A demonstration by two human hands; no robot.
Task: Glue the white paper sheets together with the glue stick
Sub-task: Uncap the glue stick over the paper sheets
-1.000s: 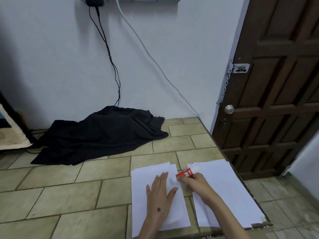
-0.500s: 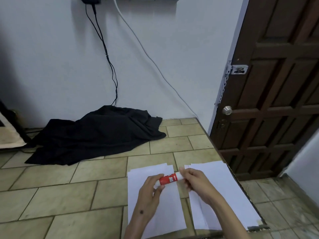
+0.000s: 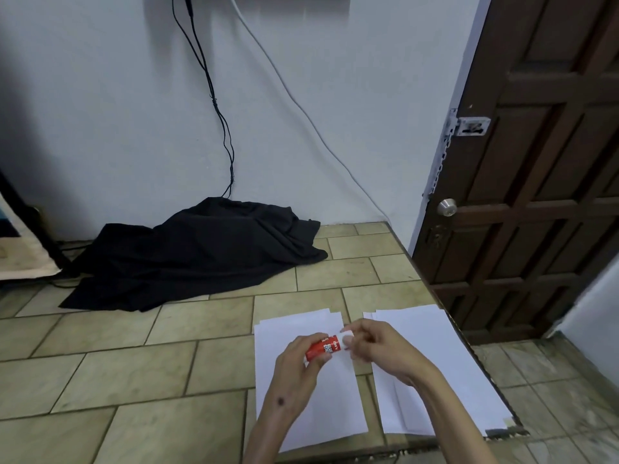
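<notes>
Tiled counter [image 3: 140, 380]: left hand [image 3: 296, 376] grips red glue stick [image 3: 323, 348], right hand [image 3: 375, 349] pinches its white cap [image 3: 345, 339]; a slip could smear the paper sheets [image 3: 301, 413].

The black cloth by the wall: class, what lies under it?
Only the black cloth shows, heaped on the tiled surface, with dark cables running down to it. Whatever it covers is hidden.

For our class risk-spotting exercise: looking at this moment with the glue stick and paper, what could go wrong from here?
1. Both hands, left hand and right hand, hold the glue stick, so the left paper stack lies unpinned and could shift.
2. The right paper stack lies near the tiled ledge's edge and might slide off.
</notes>
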